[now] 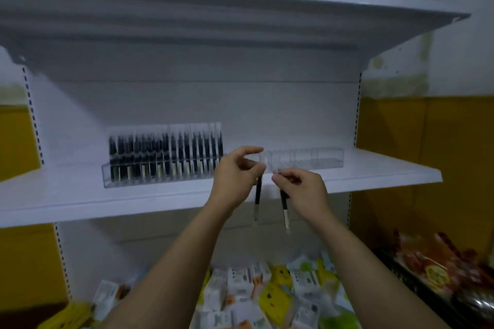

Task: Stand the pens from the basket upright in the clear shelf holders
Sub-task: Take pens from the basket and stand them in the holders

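My left hand [236, 173] pinches a black pen [257, 196] that hangs down in front of the shelf edge. My right hand [302, 187] pinches a second black pen [284, 205], also hanging tip down. Both hands are raised just in front of the white middle shelf [80, 200]. On it stands a clear holder [160, 168] filled with several upright black pens, to the left of my hands. A second clear holder [307, 159], with nothing visible in it, sits right behind and to the right of my hands. The basket is not in view.
An upper white shelf [213, 16] overhangs and carries several wrapped items. Below the middle shelf lie many small white, yellow and green packets [267, 288]. Red and orange packaged goods [438, 267] sit at the lower right. Yellow walls flank the shelving unit.
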The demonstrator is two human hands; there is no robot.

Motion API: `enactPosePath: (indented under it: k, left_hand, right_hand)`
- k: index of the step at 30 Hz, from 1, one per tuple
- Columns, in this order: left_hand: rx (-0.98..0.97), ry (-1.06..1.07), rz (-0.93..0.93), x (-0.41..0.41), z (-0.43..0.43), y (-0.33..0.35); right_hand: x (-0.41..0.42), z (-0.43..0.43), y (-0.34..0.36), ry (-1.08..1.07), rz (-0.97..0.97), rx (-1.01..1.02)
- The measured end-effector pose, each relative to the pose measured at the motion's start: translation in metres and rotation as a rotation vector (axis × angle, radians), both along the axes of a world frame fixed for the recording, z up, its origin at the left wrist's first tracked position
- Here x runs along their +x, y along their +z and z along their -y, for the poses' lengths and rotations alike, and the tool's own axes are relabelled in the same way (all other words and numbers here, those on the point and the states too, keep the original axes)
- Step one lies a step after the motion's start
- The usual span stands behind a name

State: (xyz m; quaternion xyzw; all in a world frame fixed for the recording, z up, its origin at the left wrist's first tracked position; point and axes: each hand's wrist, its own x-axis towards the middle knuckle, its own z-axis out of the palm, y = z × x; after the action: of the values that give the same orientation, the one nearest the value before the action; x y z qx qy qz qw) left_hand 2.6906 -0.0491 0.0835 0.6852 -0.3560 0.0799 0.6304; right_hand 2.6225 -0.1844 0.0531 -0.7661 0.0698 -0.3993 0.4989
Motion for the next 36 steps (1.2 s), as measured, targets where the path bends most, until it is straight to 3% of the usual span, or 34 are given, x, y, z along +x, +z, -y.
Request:
enactPosePath:
  k: [14,22,27,36]
  left_hand:
    - [-0.014,0.113,0.165,0.091,0.038,0.083]
    - [0.041,0.224,0.327,0.135,0.064,0.096]
    - [0.081,0.278,0.350,0.152,0.077,0.088]
    - [0.033,0.342,0.363,0.165,0.079,0.081]
  right_hand:
    - [0.094,0.039,0.092,0.029,0.171,-0.082]
    - [0.148,0.068,0.104,0.062,0.211,-0.050]
    - [0.178,0.074,0.099,0.062,0.177,-0.135]
    - [0.197,0.077,0.090,0.090,0.199,-0.074]
